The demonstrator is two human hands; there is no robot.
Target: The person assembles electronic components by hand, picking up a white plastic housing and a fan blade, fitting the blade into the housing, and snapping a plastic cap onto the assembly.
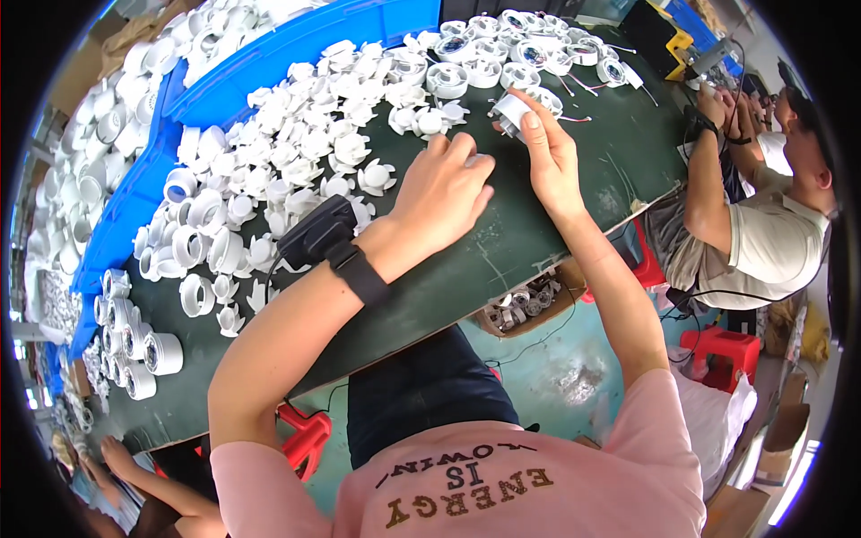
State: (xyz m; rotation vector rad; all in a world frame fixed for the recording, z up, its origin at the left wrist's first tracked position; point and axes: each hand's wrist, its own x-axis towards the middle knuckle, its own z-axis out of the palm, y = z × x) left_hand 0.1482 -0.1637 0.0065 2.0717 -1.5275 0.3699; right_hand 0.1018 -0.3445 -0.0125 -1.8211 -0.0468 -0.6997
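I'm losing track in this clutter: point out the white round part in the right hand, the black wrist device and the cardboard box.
White round part [514, 111]: head view, on its white side wall.
Black wrist device [314, 231]: head view, on its housing.
Cardboard box [572, 276]: head view, on its right-hand side.

Parts [316, 134] on a table [430, 296], bins [305, 45] behind and left, co-worker [771, 238] at right, carton [572, 280] below near edge

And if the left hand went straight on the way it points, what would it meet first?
Probably the white round part held by the right hand, though depth between them is unclear.
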